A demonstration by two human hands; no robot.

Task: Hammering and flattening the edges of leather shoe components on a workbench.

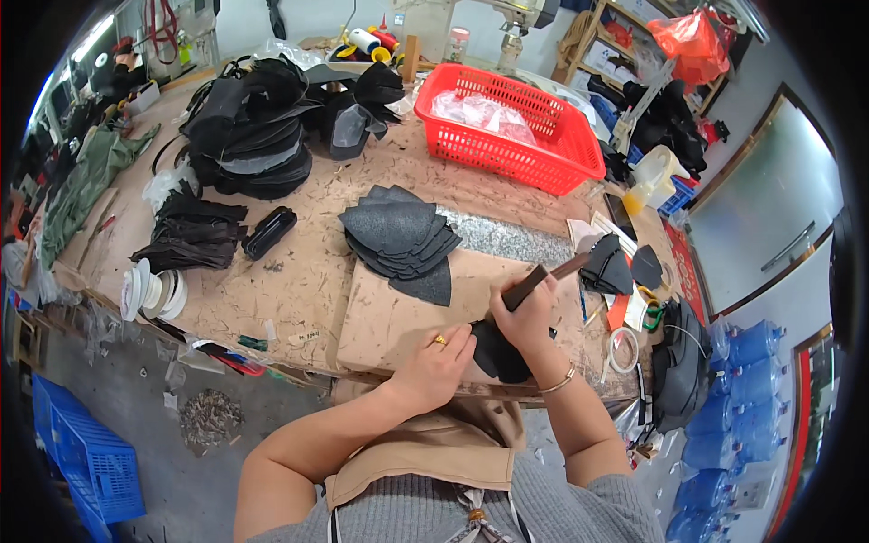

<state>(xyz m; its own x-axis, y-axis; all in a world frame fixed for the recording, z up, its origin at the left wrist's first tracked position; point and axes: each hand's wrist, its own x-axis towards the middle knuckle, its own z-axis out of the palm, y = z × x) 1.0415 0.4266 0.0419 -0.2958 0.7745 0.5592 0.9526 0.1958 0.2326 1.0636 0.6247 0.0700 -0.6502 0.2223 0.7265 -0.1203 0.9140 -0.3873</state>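
A dark-brown tool with a thick handle is wrapped in the fingers of my right hand. Its working end is hidden, so I cannot tell its exact kind. Below that hand lies a black leather-like piece, at the front edge of a pale work board. My left hand, with a ring on it, is closed at the left edge of this piece, fingertips on it. Farther back on the board, several similar curved black pieces are fanned in a stack.
A red plastic basket holding clear bags stands at the back. Piles of black pieces and a black case lie left, with white spools. To the right are green-handled scissors and a tape roll.
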